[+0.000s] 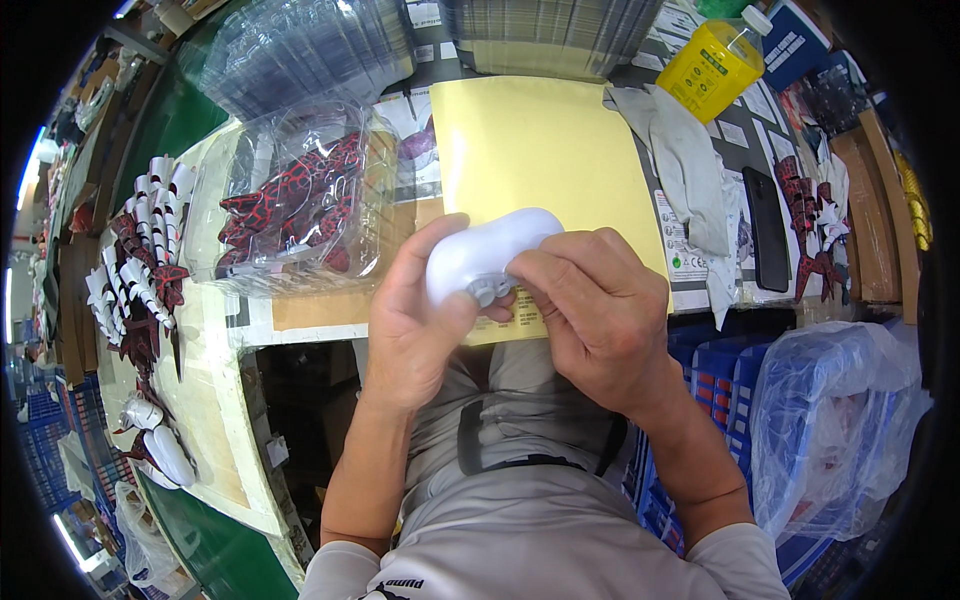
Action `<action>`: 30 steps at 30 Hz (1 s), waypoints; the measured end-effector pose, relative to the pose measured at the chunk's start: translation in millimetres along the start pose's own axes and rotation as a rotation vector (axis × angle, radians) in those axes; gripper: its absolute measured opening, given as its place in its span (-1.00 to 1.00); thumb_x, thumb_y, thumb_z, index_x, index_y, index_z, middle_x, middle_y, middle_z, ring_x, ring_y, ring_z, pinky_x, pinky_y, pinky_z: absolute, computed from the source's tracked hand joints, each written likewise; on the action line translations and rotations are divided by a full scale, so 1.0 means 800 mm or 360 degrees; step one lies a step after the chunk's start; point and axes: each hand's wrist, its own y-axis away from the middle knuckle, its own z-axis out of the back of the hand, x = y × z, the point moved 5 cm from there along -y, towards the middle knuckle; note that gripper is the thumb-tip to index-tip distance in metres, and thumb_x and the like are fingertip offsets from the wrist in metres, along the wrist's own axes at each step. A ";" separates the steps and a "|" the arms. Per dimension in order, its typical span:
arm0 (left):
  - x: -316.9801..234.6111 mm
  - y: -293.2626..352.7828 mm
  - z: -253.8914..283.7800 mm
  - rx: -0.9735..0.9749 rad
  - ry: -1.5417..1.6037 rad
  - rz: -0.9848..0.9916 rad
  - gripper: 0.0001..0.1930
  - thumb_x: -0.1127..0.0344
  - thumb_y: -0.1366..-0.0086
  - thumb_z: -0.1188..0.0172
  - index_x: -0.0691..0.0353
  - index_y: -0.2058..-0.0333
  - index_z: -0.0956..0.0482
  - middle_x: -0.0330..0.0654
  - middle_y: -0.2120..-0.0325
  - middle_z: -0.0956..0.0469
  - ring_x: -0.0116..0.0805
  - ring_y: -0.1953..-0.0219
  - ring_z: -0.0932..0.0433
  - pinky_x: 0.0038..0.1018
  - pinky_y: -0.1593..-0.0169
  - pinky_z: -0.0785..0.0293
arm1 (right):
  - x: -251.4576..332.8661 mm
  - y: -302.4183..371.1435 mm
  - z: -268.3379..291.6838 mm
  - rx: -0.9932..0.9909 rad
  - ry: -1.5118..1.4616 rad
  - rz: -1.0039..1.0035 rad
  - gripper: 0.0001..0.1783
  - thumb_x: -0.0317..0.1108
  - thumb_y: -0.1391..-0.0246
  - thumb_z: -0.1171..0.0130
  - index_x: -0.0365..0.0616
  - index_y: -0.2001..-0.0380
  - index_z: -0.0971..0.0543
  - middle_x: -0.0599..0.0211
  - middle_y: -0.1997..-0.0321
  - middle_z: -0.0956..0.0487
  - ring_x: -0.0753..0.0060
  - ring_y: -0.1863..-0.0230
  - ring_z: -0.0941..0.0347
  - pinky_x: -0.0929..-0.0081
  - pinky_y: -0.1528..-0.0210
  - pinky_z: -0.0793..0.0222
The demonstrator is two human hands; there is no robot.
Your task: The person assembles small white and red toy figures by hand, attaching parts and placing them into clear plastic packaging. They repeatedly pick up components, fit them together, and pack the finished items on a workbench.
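A smooth white rounded shell (490,245), longer than wide, is held over the front of a yellow sheet (540,150). What kind of part it is, I cannot tell. My left hand (415,320) wraps round its left end, thumb on the near side and fingers beneath. On the lower side of the shell shows a small greyish knob (484,296), next to the left thumb. My right hand (600,310) pinches at the right end, thumb and forefinger pressed together beside the knob. Anything tiny between those fingertips is hidden.
To the left stands a clear plastic box (290,200) of red-and-black patterned pieces. Beyond it are stacked clear trays (310,55). White and patterned pieces (140,260) lie far left. On the right are a grey cloth (680,160), a phone (766,230), a yellow bottle (712,70) and a plastic-lined blue crate (830,430).
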 end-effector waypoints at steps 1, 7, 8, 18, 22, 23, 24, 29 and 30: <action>0.000 0.000 0.000 0.0008 -0.0002 -0.0004 -0.37 0.49 -0.44 -0.24 0.39 -0.42 -0.24 0.04 -0.10 -0.58 -0.21 0.02 -0.68 -0.24 -0.06 -0.73 | 0.000 0.000 0.000 0.0005 0.0017 -0.0015 -0.65 -0.45 0.18 -0.40 -0.10 0.21 -0.70 0.40 0.28 -0.61 0.28 0.37 -0.52 0.35 0.41 -0.49; -0.001 0.001 0.001 -0.0026 -0.0033 0.0021 -0.38 0.55 -0.43 -0.19 0.40 -0.42 -0.24 0.04 -0.11 -0.57 -0.20 0.02 -0.68 -0.23 -0.07 -0.73 | -0.001 0.001 0.000 -0.0001 0.0041 -0.0002 -0.66 -0.44 0.17 -0.39 -0.08 0.21 -0.70 0.41 0.28 -0.61 0.29 0.38 -0.52 0.36 0.42 -0.48; -0.001 0.001 0.001 -0.0031 -0.0025 0.0022 -0.38 0.56 -0.43 -0.18 0.40 -0.42 -0.24 0.04 -0.11 -0.57 -0.20 0.02 -0.68 -0.23 -0.07 -0.73 | -0.001 0.000 -0.001 0.0001 0.0038 0.0000 -0.66 -0.44 0.17 -0.39 -0.08 0.21 -0.70 0.41 0.28 -0.61 0.29 0.37 -0.52 0.37 0.42 -0.48; 0.001 0.001 0.002 0.0011 -0.0008 -0.0001 -0.36 0.47 -0.46 -0.25 0.39 -0.43 -0.23 0.03 -0.11 -0.57 -0.20 -0.01 -0.68 -0.23 -0.08 -0.72 | 0.005 -0.003 0.005 0.0119 -0.0039 -0.0137 -0.68 -0.63 0.09 -0.47 -0.19 0.19 -0.75 0.26 0.26 -0.66 0.18 0.31 -0.57 0.32 0.31 -0.50; 0.001 0.001 0.003 0.0016 -0.0068 -0.0030 -0.25 0.22 -0.44 -0.35 0.37 -0.44 -0.21 0.10 -0.15 -0.56 -0.09 0.00 -0.70 -0.19 -0.06 -0.74 | 0.004 -0.003 0.005 0.0101 -0.0051 -0.0127 -0.67 -0.63 0.10 -0.47 -0.19 0.19 -0.75 0.27 0.27 -0.66 0.19 0.31 -0.56 0.33 0.31 -0.49; 0.002 0.001 0.003 0.0014 -0.0099 -0.0036 -0.19 0.11 -0.43 -0.40 0.36 -0.45 -0.20 0.13 -0.17 -0.56 -0.03 0.00 -0.72 -0.17 -0.05 -0.75 | 0.004 -0.003 0.004 0.0093 -0.0045 -0.0128 -0.67 -0.63 0.10 -0.47 -0.18 0.19 -0.75 0.27 0.27 -0.66 0.19 0.32 -0.56 0.33 0.31 -0.49; 0.002 0.000 0.003 0.0022 -0.0099 -0.0039 -0.19 0.10 -0.43 -0.40 0.36 -0.45 -0.20 0.13 -0.17 -0.56 -0.03 0.00 -0.72 -0.17 -0.05 -0.75 | 0.004 -0.003 0.005 0.0075 -0.0041 -0.0117 -0.67 -0.63 0.11 -0.48 -0.18 0.19 -0.76 0.28 0.27 -0.66 0.19 0.32 -0.56 0.33 0.32 -0.49; 0.001 0.000 0.003 0.0025 -0.0089 -0.0017 -0.18 0.10 -0.43 -0.41 0.37 -0.45 -0.20 0.14 -0.17 -0.55 -0.02 -0.01 -0.71 -0.15 -0.07 -0.75 | 0.005 -0.002 0.003 0.0050 -0.0058 -0.0116 -0.67 -0.63 0.12 -0.48 -0.17 0.20 -0.76 0.28 0.27 -0.66 0.19 0.33 -0.55 0.34 0.33 -0.48; 0.001 0.001 0.002 0.0020 -0.0056 -0.0015 -0.25 0.22 -0.44 -0.35 0.38 -0.44 -0.20 0.10 -0.15 -0.56 -0.08 -0.01 -0.70 -0.17 -0.07 -0.74 | 0.005 -0.002 0.003 0.0046 -0.0059 -0.0108 -0.67 -0.63 0.13 -0.48 -0.17 0.20 -0.76 0.28 0.27 -0.66 0.19 0.34 -0.54 0.35 0.33 -0.47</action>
